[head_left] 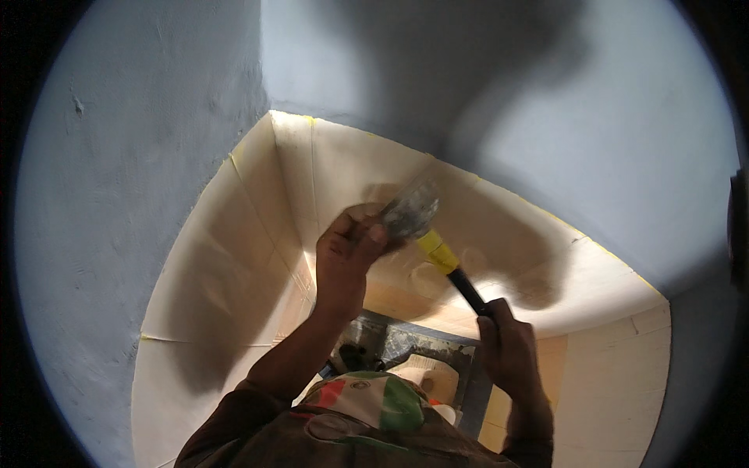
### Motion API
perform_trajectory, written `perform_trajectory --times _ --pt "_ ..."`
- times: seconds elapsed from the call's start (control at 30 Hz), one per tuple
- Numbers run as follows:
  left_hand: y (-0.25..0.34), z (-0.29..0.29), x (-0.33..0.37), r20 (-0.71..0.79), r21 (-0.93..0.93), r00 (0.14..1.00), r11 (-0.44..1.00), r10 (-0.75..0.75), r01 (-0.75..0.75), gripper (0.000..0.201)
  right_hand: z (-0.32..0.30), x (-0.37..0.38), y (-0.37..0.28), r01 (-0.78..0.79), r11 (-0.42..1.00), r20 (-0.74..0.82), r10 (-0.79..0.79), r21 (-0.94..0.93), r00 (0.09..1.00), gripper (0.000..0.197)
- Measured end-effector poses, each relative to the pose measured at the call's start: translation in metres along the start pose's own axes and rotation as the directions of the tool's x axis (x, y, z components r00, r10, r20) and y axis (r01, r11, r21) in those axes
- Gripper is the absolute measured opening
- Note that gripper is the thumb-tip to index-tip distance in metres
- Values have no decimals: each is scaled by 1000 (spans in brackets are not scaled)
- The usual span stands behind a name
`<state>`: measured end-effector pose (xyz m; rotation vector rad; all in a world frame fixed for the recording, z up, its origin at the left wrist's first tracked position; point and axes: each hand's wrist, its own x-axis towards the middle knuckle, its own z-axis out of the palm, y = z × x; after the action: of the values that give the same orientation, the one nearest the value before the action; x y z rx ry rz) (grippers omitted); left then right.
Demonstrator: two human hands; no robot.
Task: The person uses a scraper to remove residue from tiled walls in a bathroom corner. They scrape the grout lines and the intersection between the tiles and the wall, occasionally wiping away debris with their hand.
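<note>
One grey wall (101, 218) at far left, pale tiles (253, 199) beside it, my left grip (342, 248) pinching a flat grey blade (409, 212) before the tiles, a yellow-and-black handle (445, 259) at the blade's lower right, my right grip (509, 347) closed around its black end.

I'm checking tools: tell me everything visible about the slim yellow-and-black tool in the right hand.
The slim yellow-and-black tool has a black shaft and yellow upper section, apparently plastic. It slants up-left before the beige tiled wall. The right hand grasps its lower end; its upper end meets the grey, flat, smeared piece in the left hand. Whether they join is unclear.
</note>
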<state>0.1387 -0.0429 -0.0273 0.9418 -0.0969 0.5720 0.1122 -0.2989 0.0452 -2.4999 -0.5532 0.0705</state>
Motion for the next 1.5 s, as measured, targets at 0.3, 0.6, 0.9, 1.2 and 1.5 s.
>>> perform_trajectory --times 0.3,0.6,0.9,1.2,1.5 --pt "-16 16 28 465 717 652 178 599 -674 63 -27 30 -28 12 954 41 0 -299 999 20" --pt "-32 6 41 424 747 679 193 599 -636 54 -11 41 -33 -75 944 9 82 -321 997 22" --pt "-33 3 44 434 748 654 158 619 -645 57 -8 41 -40 -114 938 20 128 -327 992 23" --pt "-25 -1 48 413 753 652 164 636 -637 59 -9 46 -63 -171 930 41 195 -326 980 25" --pt "-21 -3 47 399 763 661 170 635 -624 63 -9 45 -72 -192 929 8 205 -316 979 27"
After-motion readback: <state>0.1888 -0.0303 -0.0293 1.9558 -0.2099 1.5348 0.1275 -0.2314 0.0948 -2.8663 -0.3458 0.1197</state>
